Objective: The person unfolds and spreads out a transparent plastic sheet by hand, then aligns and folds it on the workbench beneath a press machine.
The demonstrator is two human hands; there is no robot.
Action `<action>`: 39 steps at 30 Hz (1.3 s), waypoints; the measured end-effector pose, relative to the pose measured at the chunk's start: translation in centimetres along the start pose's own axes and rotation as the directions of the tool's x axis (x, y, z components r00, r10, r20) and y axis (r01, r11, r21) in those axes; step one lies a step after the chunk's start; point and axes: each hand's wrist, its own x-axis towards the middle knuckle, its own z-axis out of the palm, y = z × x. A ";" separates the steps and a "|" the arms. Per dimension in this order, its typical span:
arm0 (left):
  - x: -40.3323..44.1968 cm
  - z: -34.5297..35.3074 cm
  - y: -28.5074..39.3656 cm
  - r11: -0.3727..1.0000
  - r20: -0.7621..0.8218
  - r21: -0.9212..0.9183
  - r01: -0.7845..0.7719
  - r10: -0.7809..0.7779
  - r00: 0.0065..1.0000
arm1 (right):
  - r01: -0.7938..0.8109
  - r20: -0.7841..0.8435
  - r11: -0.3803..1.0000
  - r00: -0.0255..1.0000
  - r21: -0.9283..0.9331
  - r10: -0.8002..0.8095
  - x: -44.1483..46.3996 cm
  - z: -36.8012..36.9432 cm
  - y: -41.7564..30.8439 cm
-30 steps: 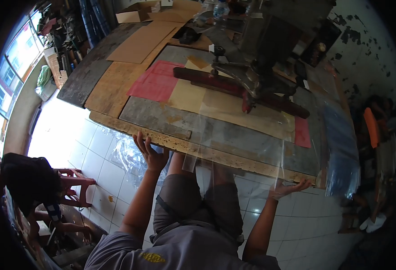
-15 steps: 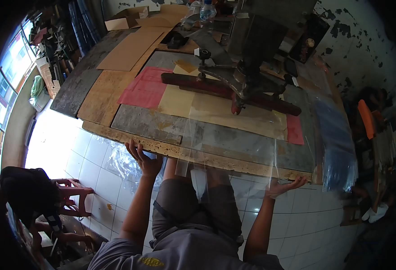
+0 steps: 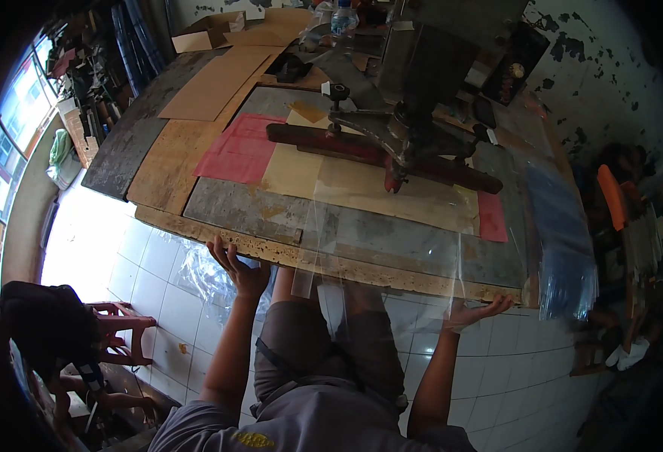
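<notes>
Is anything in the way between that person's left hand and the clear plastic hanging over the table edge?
Nothing visible blocks it: the left hand is at the table's wooden edge, and the clear plastic sheet hangs over that same edge, farther right.

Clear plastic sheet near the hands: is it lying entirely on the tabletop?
No, the clear plastic sheet hangs partly past the wooden front edge.

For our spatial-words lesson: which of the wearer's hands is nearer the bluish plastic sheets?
The right hand; the left hand is farther along the wooden edge, away from the sheets.
</notes>
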 end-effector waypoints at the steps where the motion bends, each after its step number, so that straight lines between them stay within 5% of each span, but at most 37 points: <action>1: -0.1 0.0 0.0 1.000 0.000 -0.002 0.001 -0.001 1.000 | -0.002 -0.001 1.000 1.000 0.003 0.002 0.1 0.0 -0.1; 39: 0.1 -0.1 0.1 1.000 0.000 0.002 0.006 -0.006 1.000 | -0.020 -0.006 1.000 1.000 0.000 0.020 0.0 0.0 0.0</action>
